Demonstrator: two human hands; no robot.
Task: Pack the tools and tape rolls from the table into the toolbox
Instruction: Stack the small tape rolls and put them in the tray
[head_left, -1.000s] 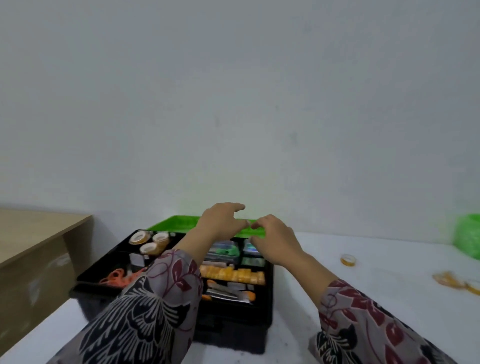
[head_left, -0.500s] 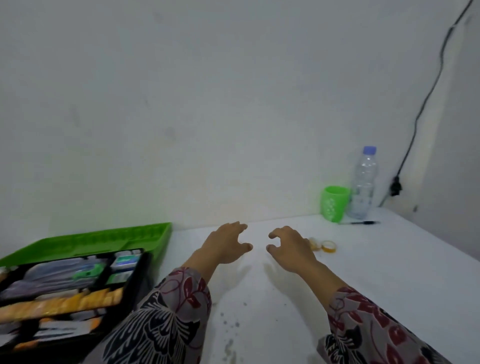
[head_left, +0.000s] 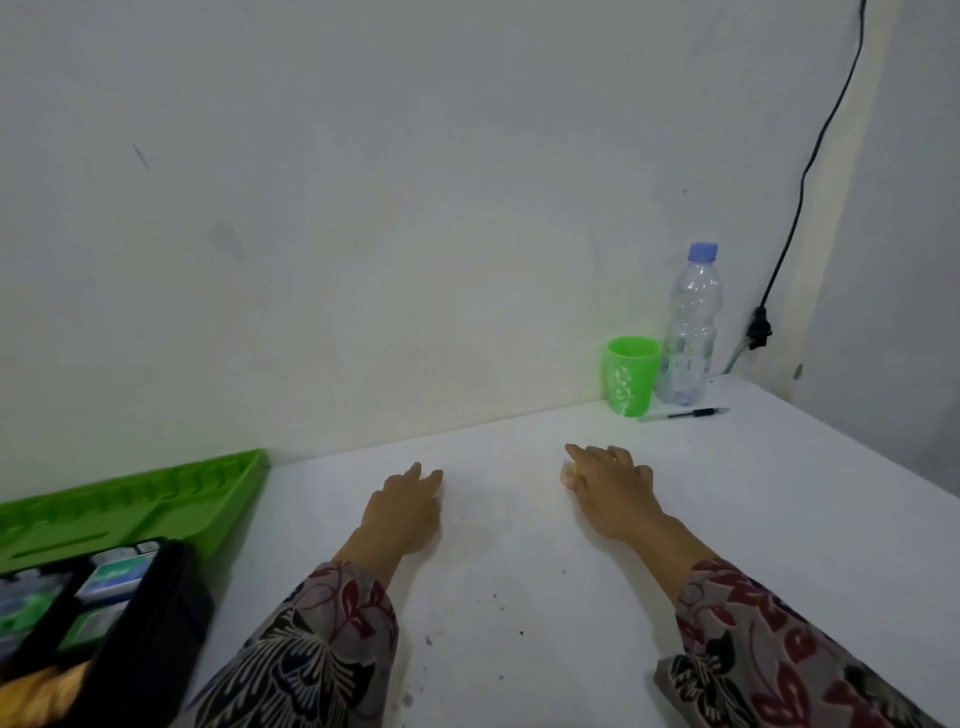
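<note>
The black toolbox (head_left: 156, 623) stands at the lower left with its green lid (head_left: 156, 493) open against the wall; its tray holds small packets and tools. My right hand (head_left: 615, 488) lies palm down on the white table (head_left: 519, 597) over a yellowish tape roll (head_left: 568, 475). Only the roll's edge shows, between my thumb and index finger, which pinch it. My left hand (head_left: 405, 512) rests on the table to the left of it, fingers stretched forward, holding nothing. Any other roll under the right hand is hidden.
In the far right corner stand a green cup (head_left: 630, 375) and a plastic water bottle (head_left: 691, 332), with a black pen (head_left: 691, 413) lying in front. A black cable (head_left: 810, 156) runs down the wall to a plug. The wall borders the table at the back.
My view swung right, away from the toolbox. Both hands left the lid and dropped to the table; the right one reached forward and now covers the tape rolls that lay beside it.
</note>
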